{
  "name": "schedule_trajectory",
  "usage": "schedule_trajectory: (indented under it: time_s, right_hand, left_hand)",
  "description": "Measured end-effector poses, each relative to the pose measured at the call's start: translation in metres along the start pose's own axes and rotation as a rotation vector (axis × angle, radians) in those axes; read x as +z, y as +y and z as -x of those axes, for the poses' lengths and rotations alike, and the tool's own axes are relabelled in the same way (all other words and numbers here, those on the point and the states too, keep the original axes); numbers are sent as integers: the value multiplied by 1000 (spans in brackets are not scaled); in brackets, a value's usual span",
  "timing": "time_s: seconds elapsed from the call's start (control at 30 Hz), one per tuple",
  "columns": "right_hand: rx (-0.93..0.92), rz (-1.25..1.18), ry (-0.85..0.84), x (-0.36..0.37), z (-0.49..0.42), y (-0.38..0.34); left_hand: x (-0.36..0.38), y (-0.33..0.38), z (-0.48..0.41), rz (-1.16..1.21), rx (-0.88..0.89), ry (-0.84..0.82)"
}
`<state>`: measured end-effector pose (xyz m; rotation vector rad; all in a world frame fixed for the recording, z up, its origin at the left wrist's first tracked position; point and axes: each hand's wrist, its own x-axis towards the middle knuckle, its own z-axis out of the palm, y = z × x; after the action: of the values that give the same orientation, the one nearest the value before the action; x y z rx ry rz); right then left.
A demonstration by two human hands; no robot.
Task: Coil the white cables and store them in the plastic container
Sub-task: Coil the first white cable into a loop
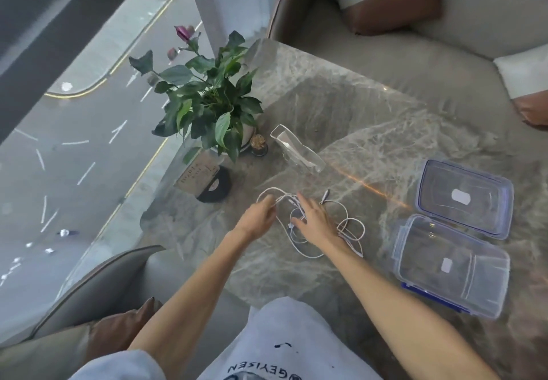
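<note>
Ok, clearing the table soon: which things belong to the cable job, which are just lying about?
Job: tangled white cables; clear blue-clipped plastic container; matching clear plastic half.
Lying about: green potted plant; clear acrylic holder; card sign on black base.

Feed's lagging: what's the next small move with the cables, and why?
Probably draw out the strand the left hand pinches while the right hand pins the rest: the cables lie tangled, none coiled, and the container holds none.
</note>
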<state>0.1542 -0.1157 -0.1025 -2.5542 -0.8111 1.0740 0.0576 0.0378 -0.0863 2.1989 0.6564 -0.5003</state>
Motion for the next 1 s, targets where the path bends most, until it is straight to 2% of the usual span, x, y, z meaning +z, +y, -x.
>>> schedule_trajectory:
  time_s: [0.13, 0.27, 0.33, 0.47, 0.5, 0.6, 0.67, 0.77, 0.87, 0.93, 1.0]
  right_hand:
    - [-172, -267, 95, -21, 21, 1]
    - [-221, -412, 100, -64, 61, 15]
    - [-231, -623, 60, -90, 87, 21]
    - [-284, -981, 126, -145, 142, 29]
    - [-302, -1043, 141, -159, 155, 29]
    - [-381, -1137, 202, -201, 187, 27]
    - [-406, -1163, 283, -227, 202, 26]
    - [-348, -1258, 563, -269, 212, 38]
    - [-243, -1377, 803, -301, 220, 68]
    - [-186, -1429, 885, -310, 227, 89]
    - [-113, -1418, 929, -313, 235, 108]
  left_hand:
    - [-21, 36, 32, -46, 275, 82]
    - [-46, 90, 58, -94, 456, 201]
    - [-52, 126, 70, -63, 497, 335]
    - [-36, 191, 103, 212, 426, 630]
    - [-27, 204, 113, 265, 424, 601]
    - [4, 234, 135, 412, 458, 307]
    - [18, 242, 141, 443, 464, 298]
    - [18, 234, 138, 548, 409, 269]
    - [1, 222, 132, 414, 465, 118]
    - [-15, 222, 127, 338, 497, 3]
    - [-29, 235, 123, 346, 534, -41]
